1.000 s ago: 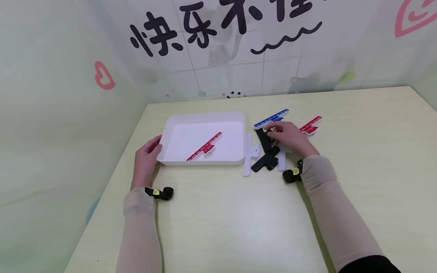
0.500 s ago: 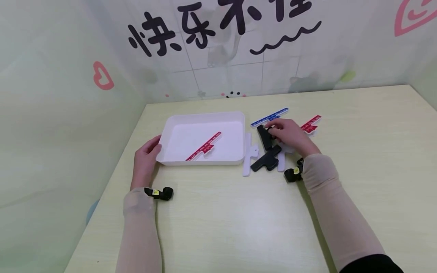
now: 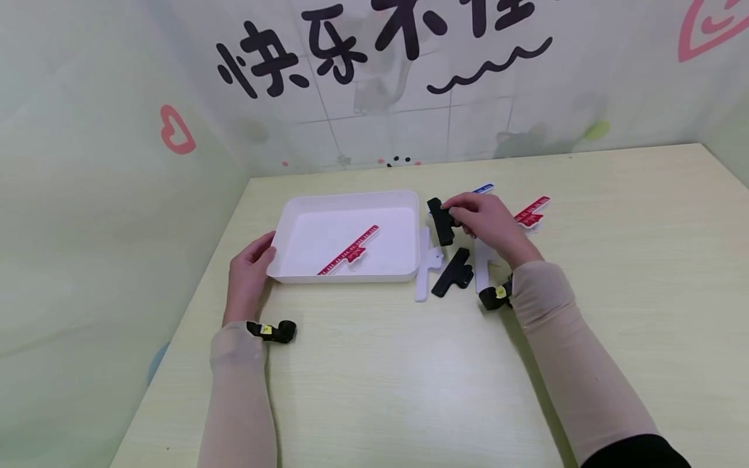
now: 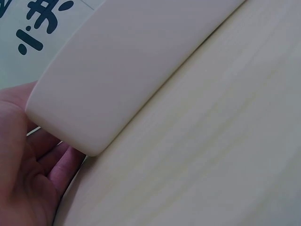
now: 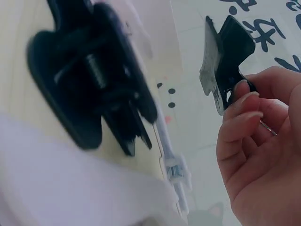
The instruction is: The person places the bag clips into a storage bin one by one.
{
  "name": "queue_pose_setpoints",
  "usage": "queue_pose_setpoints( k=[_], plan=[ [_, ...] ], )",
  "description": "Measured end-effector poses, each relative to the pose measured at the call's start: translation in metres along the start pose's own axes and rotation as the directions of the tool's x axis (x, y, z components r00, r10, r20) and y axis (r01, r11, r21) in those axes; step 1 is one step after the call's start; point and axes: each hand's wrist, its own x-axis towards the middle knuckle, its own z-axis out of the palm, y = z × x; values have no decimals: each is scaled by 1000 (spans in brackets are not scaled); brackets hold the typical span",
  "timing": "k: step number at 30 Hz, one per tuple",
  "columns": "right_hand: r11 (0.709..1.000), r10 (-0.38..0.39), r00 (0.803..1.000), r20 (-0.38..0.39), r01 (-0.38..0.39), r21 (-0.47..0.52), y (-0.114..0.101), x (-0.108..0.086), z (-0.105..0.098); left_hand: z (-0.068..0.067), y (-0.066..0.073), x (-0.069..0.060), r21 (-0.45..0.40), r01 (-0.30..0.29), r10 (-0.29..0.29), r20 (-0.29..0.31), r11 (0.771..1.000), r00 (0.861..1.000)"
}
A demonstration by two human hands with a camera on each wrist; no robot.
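Right hand (image 3: 488,221) pinches a black clip (image 3: 441,221) beside the tray

On the near part of the table (image 3: 374,377), a second black clip (image 3: 453,272) lies between one white clip (image 3: 423,266) and another white clip (image 3: 482,265). The left hand (image 3: 246,276) has its fingers curled at the left edge of the white tray (image 3: 316,224); inside lies a red clip (image 3: 350,251). Right of this tray, thumb and fingers grasp the pinched clip. It is plain black, with a long straight bar and two plates set at an angle. Behind it, a blue clip (image 3: 484,188) is partly hidden.
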Motion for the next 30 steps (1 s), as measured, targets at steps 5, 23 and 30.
queue_pose_setpoints(
  k=[5, 23, 30],
  plan=[
    [999, -16, 1000, -10, 16, 28, -5, 0, 11, 0, -1, 1, -5, 2, -2, -1, 1000, 1000],
    [985, -158, 987, 34, 160, -64, -23, -3, 67, 0, -7, 5, -27, -34, 34, -5, 999, 999],
    [977, -185, 980, 66, 191, -97, -20, -3, 79, 1, -11, 6, -35, -43, 43, -7, 998, 999]
  ],
)
